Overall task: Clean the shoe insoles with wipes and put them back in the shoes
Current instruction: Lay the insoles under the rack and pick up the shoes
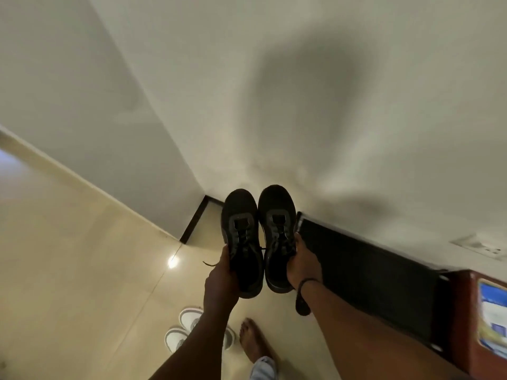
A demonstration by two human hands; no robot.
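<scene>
I hold two black lace-up shoes in the air in front of a pale wall, toes pointing away from me. My left hand point(219, 272) grips the left shoe point(240, 229) along its outer side near the heel. My right hand point(301, 264) grips the right shoe point(277, 215) from its right side. The shoes hang side by side, almost touching. A loose lace end trails off the left shoe. The inside of each shoe is too dark to show an insole. No wipes are in view.
A black slatted rack point(370, 267) runs along the wall at the right. Beside it stands a reddish cabinet point(466, 311). A pair of white sneakers point(189, 327) lies on the tiled floor below. My bare foot point(251, 341) stands next to them. A wall socket point(482, 248) sits above the rack.
</scene>
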